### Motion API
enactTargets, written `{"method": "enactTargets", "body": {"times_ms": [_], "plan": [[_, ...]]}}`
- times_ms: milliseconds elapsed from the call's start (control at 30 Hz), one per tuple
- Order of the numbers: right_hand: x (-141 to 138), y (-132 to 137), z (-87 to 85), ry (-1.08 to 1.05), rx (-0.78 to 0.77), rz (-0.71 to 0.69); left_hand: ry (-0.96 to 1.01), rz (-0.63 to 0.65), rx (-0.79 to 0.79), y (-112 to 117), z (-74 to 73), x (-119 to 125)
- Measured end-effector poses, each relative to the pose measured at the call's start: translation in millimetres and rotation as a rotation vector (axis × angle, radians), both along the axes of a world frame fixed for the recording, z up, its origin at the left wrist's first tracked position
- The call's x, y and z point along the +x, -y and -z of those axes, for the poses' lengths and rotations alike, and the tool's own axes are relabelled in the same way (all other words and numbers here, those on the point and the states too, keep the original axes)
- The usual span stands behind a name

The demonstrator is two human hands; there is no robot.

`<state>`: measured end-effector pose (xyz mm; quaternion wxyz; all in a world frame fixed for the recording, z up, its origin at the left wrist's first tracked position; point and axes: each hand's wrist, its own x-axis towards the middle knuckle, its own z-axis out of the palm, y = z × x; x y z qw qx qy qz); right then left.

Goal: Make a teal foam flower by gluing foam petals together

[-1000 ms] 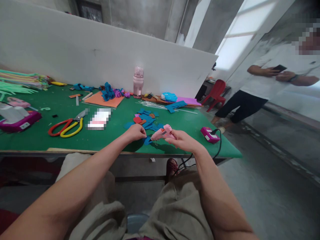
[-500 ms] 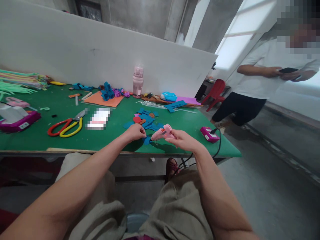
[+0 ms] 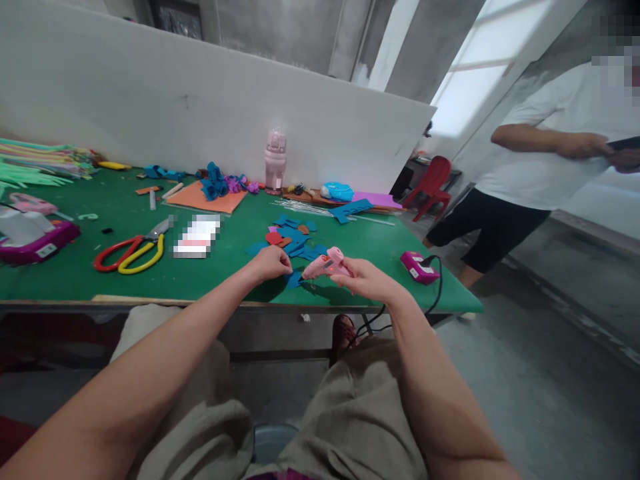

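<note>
My right hand [image 3: 367,279] is wrapped round a pink hot glue gun [image 3: 323,265], whose nozzle points left and down. Its tip meets or hovers just over a small blue felt-like piece [image 3: 294,279] near the table's front edge; contact cannot be told. The fingers of my left hand [image 3: 273,264] are pinched together at the upper left of that piece, and what they hold, if anything, is hidden. Just beyond both hands lies a loose pile of blue cut pieces [image 3: 300,248], with a red piece [image 3: 273,238] and some brown ones among them.
Red-and-yellow-handled scissors [image 3: 131,253] lie left on the green table [image 3: 235,280]. A purple power strip [image 3: 419,268] with a black cable sits at the right. A pink bottle [image 3: 275,163] stands by the white board. At the right stands a person [image 3: 530,147] holding a dark device.
The person at the right has shifted further right. My hands and the glue gun stay almost where they were.
</note>
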<state>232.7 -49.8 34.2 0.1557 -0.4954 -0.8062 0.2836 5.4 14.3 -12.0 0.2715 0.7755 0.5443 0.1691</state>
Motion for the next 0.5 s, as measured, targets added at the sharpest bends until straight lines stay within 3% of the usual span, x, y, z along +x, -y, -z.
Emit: {"method": "enactTargets", "body": {"times_ms": [500], "plan": [[-0.4,-2.6,1.7,0.022,0.049,-0.043,0.005,-0.002,-0.013,1.4,-1.9,0.8]]}}
